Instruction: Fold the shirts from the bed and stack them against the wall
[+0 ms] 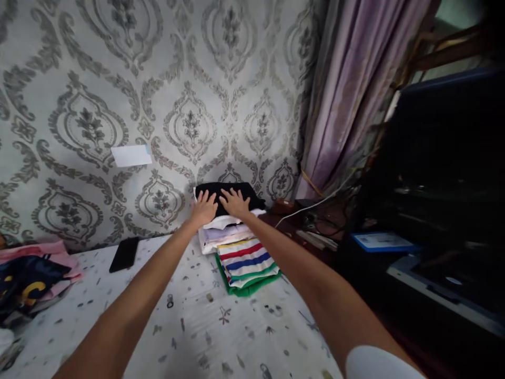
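Plainly, the black folded garment (221,211) tops the clothes stack (211,234) at mid-frame, directly under the left hand (204,209) and right hand (235,203), both equally near, its long axis running left to right, their fingers spread flat and gripping nothing

Wall (229,121) behind clothes (236,238) blocks passage; room lies in front.

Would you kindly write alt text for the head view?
A left hand and a right hand rest on folded black cloth atop a pile of white and lilac fabric, beside a grey patterned wall. Nearer the viewer, folded striped white cloth lies over green cloth on a white printed sheet; a flat black phone lies further left.
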Tool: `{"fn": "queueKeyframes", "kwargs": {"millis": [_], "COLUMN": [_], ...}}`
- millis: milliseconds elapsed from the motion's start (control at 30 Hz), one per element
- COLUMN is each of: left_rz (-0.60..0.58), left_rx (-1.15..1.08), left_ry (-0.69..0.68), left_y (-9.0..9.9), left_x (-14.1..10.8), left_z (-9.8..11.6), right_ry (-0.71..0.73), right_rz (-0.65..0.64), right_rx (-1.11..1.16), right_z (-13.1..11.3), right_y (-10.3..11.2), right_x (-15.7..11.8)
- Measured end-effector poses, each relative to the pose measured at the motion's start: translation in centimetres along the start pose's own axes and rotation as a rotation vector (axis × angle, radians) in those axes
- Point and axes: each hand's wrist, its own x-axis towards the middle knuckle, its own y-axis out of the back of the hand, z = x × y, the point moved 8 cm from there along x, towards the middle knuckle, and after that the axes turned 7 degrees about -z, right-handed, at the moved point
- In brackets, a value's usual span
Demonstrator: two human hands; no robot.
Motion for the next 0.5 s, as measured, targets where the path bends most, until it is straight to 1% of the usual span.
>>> {"fn": "queueKeyframes", "kwargs": {"millis": [33,67,133,167,267,333,433,500], "left_rz": [-0.044,-0.07,-0.083,-0.094,-0.098,-0.085,-0.07,-0.074], "left_rx": [-0.007,-0.031,-0.077,-0.078,-0.08,-0.081,-0.081,-0.1], "left_ry": [0.036,0.067,0.068,0.072,0.108,0.135,0.143,0.111], "left_y": [-1.4,-2.3,-3.1,-3.3,-3.2,-3.0,-2.6,-2.1], "left_x": [0.1,0.2,0.4,0.6,0.8,0.4,-1.2,-3.0], "left_z": [-0.6,-1.2,-1.9,-2.3,-3.1,-3.3,-3.1,-3.0], "right_ry": [0.018,0.03,0.028,0.012,0.026,0.036,0.023,0.014], "right_rz": [0.001,0.017,0.014,0.024,0.029,0.031,0.029,0.031], "right_rx": [-0.025,-0.064,-0.078,-0.072,-0.063,-0.068,-0.1,-0.126], "right_z": [-0.4,-0.7,-0.8,-0.7,-0.7,-0.8,-0.8,-0.7], "right_y": [-1.3,-2.2,-3.4,-3.5,-3.6,-3.4,-3.2,-2.9], "right_x": [0.0,0.0,0.3,0.5,1.2,1.1,0.6,0.5]}}
